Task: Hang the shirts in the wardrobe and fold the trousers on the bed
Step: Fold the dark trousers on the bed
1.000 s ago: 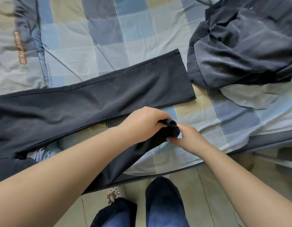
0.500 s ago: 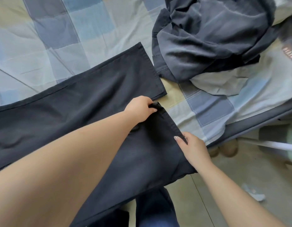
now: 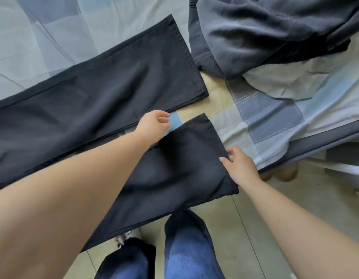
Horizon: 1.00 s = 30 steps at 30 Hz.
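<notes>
the long black cotton trousers [image 3: 106,97] lie spread across the pale checked patchwork quilt [image 3: 271,117], one leg flat and straight up the bed, the near leg [image 3: 174,170] hanging half off the mattress edge toward the floor. right hand [image 3: 238,168] pinches the hem corner of that near leg, thumb on top, fingers tucked under, likely to keep the cuff taut and square so it can be laid onto the other leg. left hand [image 3: 153,125] hovers over the gap between the two legs, fingers loosely curled and gripping nothing, just beside the inner edge of the near leg. looks like leg-on-leg alignment is the step in hand, first fold not yet made. the crumpled grey shirt heap [image 3: 265,35] sits at the far right with a white garment [image 3: 283,81] under it, kept clear of the folding space. no readable label or writing anywhere in view.
</notes>
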Tool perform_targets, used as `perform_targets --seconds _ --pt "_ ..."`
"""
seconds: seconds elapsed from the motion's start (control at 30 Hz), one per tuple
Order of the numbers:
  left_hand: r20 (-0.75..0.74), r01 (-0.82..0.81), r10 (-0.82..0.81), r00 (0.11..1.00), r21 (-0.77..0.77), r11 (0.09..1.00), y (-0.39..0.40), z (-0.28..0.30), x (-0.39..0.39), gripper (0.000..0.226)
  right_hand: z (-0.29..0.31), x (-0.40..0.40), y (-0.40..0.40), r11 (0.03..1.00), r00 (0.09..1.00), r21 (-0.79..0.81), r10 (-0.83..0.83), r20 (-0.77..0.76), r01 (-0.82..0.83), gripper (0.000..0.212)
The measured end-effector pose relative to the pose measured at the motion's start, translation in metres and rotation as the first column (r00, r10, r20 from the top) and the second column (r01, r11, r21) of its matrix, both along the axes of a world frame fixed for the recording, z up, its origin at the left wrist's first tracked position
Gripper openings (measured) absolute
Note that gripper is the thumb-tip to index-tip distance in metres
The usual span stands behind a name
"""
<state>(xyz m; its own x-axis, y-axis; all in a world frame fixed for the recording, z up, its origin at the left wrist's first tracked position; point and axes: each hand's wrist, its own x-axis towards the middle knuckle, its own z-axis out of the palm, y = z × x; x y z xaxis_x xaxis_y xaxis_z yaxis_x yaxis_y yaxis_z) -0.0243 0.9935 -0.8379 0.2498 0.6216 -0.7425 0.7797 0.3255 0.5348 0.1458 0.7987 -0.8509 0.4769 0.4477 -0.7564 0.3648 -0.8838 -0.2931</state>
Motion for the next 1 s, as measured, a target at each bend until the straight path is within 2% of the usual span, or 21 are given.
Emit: perform_targets --seconds 0.1,0.2,0.3,0.43,0.6,0.7,0.8,0.9,1.0 --pt "-0.005 -0.222 0.223 0.975 -0.075 0.972 -0.015 0.001 -0.065 0.023 0.007 -0.016 0.009 0.997 0.993 0.076 -0.030 0.116 0.022 0.046" --pt "0.011 -0.459 0.469 0.883 -0.181 0.870 -0.043 0.014 -0.133 0.018 0.026 -0.055 0.023 0.967 0.991 0.255 -0.003 0.133 -0.031 0.048" --pt "-0.013 -0.622 0.638 0.770 -0.235 0.747 -0.082 0.032 -0.205 0.016 0.043 -0.114 0.035 0.931 0.998 0.359 0.057 0.022 -0.061 0.041" --pt "-0.048 -0.766 0.780 0.624 -0.236 0.598 -0.130 0.056 -0.299 0.016 0.057 -0.215 0.041 0.936 0.980 0.351 0.106 -0.171 -0.040 0.030" --pt "-0.105 -0.901 0.904 0.415 -0.190 0.391 -0.184 0.080 -0.408 0.011 0.072 -0.344 0.016 0.977 0.922 0.200 0.137 -0.362 -0.066 0.025" --pt "-0.114 -0.937 0.940 0.320 -0.186 0.296 -0.203 0.084 -0.467 0.010 0.073 -0.412 0.003 0.997 0.871 0.060 0.076 -0.485 -0.053 0.019" --pt "-0.121 -0.948 0.957 0.264 -0.218 0.234 -0.211 0.079 -0.518 0.015 0.073 -0.467 -0.005 0.977 0.774 -0.193 -0.190 -0.604 0.090 0.014" --pt "-0.133 -0.955 0.975 0.181 -0.262 0.142 -0.215 0.072 -0.563 0.047 0.074 -0.519 -0.013 0.884 0.632 -0.406 -0.453 -0.629 0.230 0.035" --pt "-0.109 -0.952 0.993 0.042 -0.306 0.006 -0.215 0.066 -0.589 0.060 0.072 -0.552 -0.013 0.798 0.493 -0.475 -0.603 -0.627 0.371 0.051"
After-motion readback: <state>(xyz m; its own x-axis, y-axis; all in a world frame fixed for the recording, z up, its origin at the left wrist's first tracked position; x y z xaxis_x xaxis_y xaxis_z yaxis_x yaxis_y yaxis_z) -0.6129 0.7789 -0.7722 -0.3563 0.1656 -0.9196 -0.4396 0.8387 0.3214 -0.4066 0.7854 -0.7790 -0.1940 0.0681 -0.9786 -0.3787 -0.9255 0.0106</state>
